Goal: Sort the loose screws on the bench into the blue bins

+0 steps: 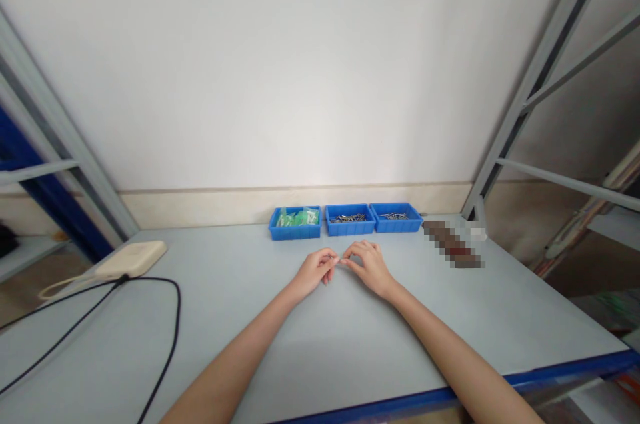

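Over the middle of the table, my left hand (316,269) and my right hand (369,267) meet at the fingertips. The fingers of the left are closed around a small thin piece (331,256) that looks like metal; its exact kind is too small to tell. Thumb and index finger of my right hand are pinched together against the left fingertips, on something tiny and pale that I cannot make out. Just beyond the hands stand a blue bin (349,229) of small screw-like metal parts and, to its right, another blue bin (399,227) with similar thin metal parts.
Left of those bins is a blue bin (295,233) with green and white pieces in clear plastic. A cream-coloured box (133,259) with black cables (179,311) lies at the left. A blurred-out brown item (450,244) lies at the right. Metal frame posts flank the table.
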Demonstrator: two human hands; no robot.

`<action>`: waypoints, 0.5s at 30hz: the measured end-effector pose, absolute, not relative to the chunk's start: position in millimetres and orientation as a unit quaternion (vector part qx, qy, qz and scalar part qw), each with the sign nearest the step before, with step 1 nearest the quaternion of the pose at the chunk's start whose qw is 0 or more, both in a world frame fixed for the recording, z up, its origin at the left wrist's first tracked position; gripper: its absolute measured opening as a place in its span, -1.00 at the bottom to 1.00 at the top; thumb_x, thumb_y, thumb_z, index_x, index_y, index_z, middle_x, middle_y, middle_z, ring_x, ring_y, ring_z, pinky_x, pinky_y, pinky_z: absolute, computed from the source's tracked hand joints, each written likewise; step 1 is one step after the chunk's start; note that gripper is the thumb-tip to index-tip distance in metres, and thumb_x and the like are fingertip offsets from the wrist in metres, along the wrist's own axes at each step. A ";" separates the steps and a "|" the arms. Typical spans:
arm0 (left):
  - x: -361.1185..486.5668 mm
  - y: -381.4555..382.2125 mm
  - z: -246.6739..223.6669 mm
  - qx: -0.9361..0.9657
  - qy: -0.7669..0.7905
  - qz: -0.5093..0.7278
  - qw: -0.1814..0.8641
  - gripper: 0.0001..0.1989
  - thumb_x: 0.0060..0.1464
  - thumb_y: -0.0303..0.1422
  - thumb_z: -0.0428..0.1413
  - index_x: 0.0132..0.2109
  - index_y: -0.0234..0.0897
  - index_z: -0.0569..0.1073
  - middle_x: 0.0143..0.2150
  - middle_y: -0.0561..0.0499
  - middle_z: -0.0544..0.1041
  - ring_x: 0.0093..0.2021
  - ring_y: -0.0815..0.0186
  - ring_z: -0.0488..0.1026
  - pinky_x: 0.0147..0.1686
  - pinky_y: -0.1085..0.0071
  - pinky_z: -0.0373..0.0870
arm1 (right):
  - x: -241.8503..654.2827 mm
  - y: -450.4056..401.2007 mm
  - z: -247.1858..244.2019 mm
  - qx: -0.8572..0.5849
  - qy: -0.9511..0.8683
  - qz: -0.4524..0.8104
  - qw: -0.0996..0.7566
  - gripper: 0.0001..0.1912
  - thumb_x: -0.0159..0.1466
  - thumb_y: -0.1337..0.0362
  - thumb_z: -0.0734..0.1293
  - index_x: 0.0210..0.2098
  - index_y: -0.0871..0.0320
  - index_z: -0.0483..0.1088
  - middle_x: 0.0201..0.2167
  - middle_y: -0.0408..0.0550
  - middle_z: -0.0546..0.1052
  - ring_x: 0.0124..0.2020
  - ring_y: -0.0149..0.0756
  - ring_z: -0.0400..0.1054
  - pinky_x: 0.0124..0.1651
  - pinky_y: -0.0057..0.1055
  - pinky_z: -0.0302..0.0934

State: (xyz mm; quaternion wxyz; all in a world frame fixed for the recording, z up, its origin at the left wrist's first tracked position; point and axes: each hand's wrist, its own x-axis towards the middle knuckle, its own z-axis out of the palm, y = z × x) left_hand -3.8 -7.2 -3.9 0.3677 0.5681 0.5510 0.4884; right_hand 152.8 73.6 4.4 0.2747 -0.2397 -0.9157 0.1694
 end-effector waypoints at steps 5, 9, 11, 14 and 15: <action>-5.3 -3.6 -11.0 0.525 0.556 0.511 0.392 -0.49 -0.02 0.10 -0.10 -0.45 -0.32 0.32 -0.71 0.13 0.28 -0.72 0.46 0.21 -0.67 0.52 0.15 | 167.7 88.3 25.3 -0.194 -0.947 0.149 0.209 -0.72 0.26 0.08 0.18 -0.38 0.09 0.43 -0.32 -0.13 0.50 -0.19 -0.29 0.29 -0.04 -0.27 -0.04; -9.3 3.3 -19.8 0.514 0.559 0.520 0.391 -0.41 -0.05 0.18 -0.17 -0.41 -0.32 0.32 -0.72 0.12 0.29 -0.75 0.46 0.20 -0.72 0.53 0.09 | 181.0 123.2 50.9 -0.274 -0.926 0.063 0.252 -0.73 0.25 0.08 0.19 -0.37 0.08 0.43 -0.27 -0.10 0.50 -0.15 -0.22 0.29 0.00 -0.17 -0.07; -10.6 5.7 -22.1 0.520 0.559 0.516 0.387 -0.40 -0.05 0.18 -0.18 -0.43 -0.32 0.32 -0.73 0.12 0.29 -0.76 0.46 0.18 -0.72 0.53 0.07 | 186.0 147.0 64.5 -0.335 -0.905 0.011 0.262 -0.74 0.27 0.15 0.17 -0.38 0.09 0.45 -0.28 -0.05 0.50 -0.16 -0.18 0.29 -0.02 -0.15 -0.07; -10.1 6.0 -22.3 0.520 0.558 0.516 0.390 -0.40 -0.05 0.18 -0.19 -0.45 -0.31 0.32 -0.74 0.12 0.29 -0.76 0.47 0.17 -0.71 0.53 0.05 | 188.8 175.9 78.8 -0.416 -0.860 -0.073 0.287 -0.74 0.29 0.25 0.15 -0.33 0.13 0.46 -0.25 0.08 0.49 -0.15 -0.12 0.28 -0.03 -0.13 -0.08; -9.5 5.5 -21.9 0.519 0.558 0.518 0.389 -0.40 -0.05 0.18 -0.18 -0.45 -0.32 0.32 -0.74 0.12 0.29 -0.76 0.47 0.17 -0.71 0.53 0.06 | 187.5 180.2 80.2 -0.430 -0.846 -0.091 0.303 -0.74 0.29 0.26 0.14 -0.28 0.14 0.45 -0.22 0.11 0.47 -0.13 -0.11 0.26 -0.03 -0.15 -0.07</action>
